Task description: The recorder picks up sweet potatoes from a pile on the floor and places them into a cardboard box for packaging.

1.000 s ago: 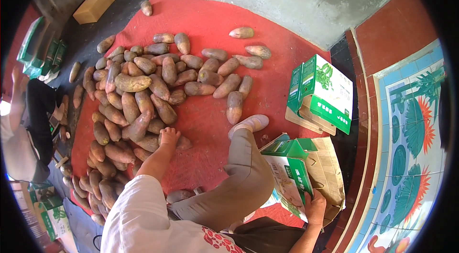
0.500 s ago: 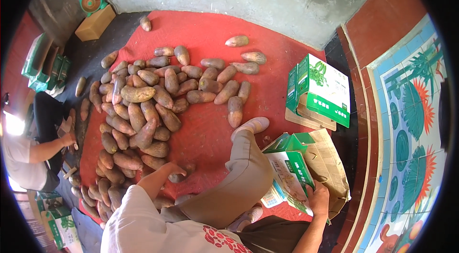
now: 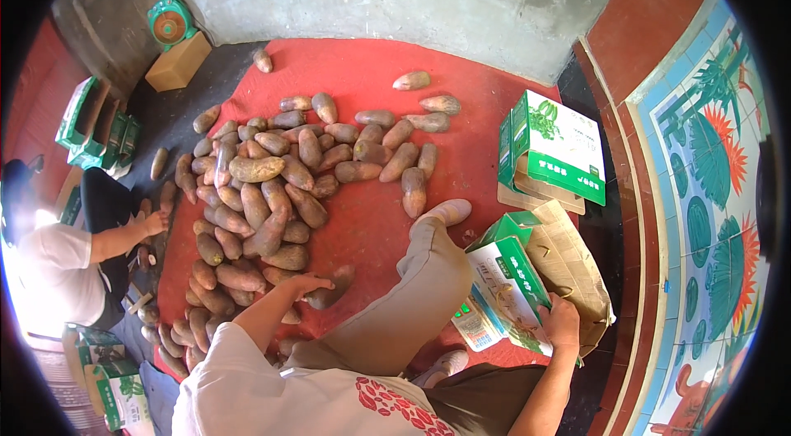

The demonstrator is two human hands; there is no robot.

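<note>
The left hand (image 3: 306, 283) closes around a brown sweet potato (image 3: 331, 288) whose long axis angles up to the right, left of the green-and-white carton (image 3: 507, 292), which the right hand (image 3: 560, 322) grips by its lower edge.

Bright daylight, blown-out glare at left edge, fisheye bending, dark vignette corners

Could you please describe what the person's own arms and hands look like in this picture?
Both hands, the left hand and the right hand, are bare, with no gloves. The forearms are bare too; a short white sleeve covers the left upper arm.
</note>
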